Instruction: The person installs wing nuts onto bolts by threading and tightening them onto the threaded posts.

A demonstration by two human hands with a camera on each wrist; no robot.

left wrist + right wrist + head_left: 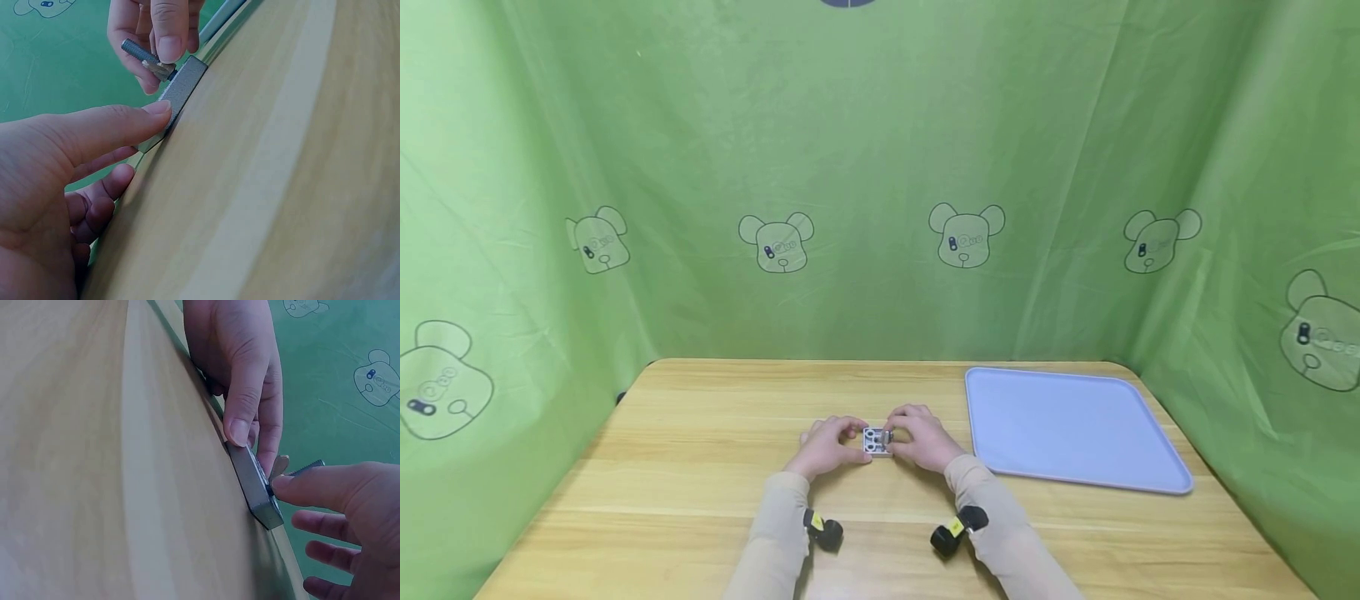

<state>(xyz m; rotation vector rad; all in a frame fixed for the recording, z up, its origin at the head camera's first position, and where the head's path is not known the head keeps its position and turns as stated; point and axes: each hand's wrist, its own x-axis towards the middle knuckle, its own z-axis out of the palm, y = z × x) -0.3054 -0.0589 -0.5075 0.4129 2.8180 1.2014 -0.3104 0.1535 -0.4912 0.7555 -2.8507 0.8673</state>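
Observation:
A small grey rectangular metal block point(869, 452) with round holes in its top lies on the wooden table. From it rises a threaded bolt point(137, 52) carrying a wing nut point(160, 67), tilted in the left wrist view. My left hand point(826, 448) grips the block's left end, thumb on the near side and fingers on the far side. At the other end my right hand point(927, 439) pinches the wing nut between thumb and fingers. Its other fingers are spread apart in the right wrist view. The fingers partly hide the wing nut and the bolt's base.
A pale blue tray point(1075, 425) lies to the right on the wooden table point(715, 408). Green curtains point(865, 308) with printed bear heads enclose the back and sides. A black wrist camera point(829, 535) is strapped to each forearm.

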